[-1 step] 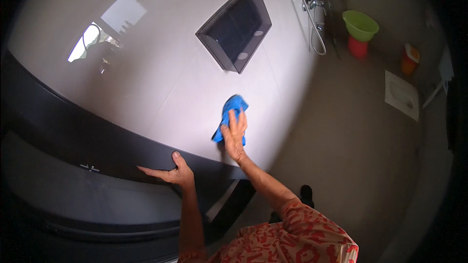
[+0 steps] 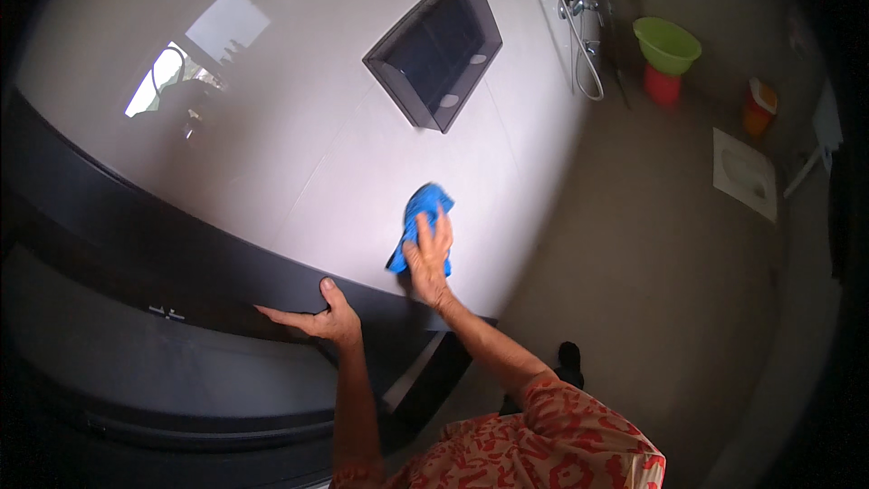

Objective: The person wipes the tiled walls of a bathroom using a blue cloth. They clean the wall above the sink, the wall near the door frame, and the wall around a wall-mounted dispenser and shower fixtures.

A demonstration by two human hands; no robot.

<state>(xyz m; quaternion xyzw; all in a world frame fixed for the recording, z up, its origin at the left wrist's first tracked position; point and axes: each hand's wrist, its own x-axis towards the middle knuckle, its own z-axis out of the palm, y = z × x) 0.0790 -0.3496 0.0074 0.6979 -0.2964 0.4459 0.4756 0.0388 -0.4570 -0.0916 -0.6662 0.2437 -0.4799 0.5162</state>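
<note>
My right hand (image 2: 427, 258) presses a crumpled blue cloth (image 2: 425, 208) against the glossy white tiled wall (image 2: 326, 217), its fingers spread over the cloth. The cloth lies below a dark see-through wall shelf (image 2: 439, 54), just above a dark band (image 2: 226, 263) along the wall's lower edge. To the left of the cloth, my left hand (image 2: 330, 319) rests on that band, thumb up and fingers stretched leftward, holding nothing. Its lower fingers are partly hidden.
A shower mixer with a hose (image 2: 579, 14) is fixed at the far right of the wall. On the floor beyond, a green basin (image 2: 667, 47) sits on a red bucket (image 2: 663, 86). Further right are an orange bin (image 2: 759, 109) and a white squat toilet (image 2: 745, 172).
My right hand and the blue cloth have shifted slightly down and to the left on the wall. My left hand has stayed in place.
</note>
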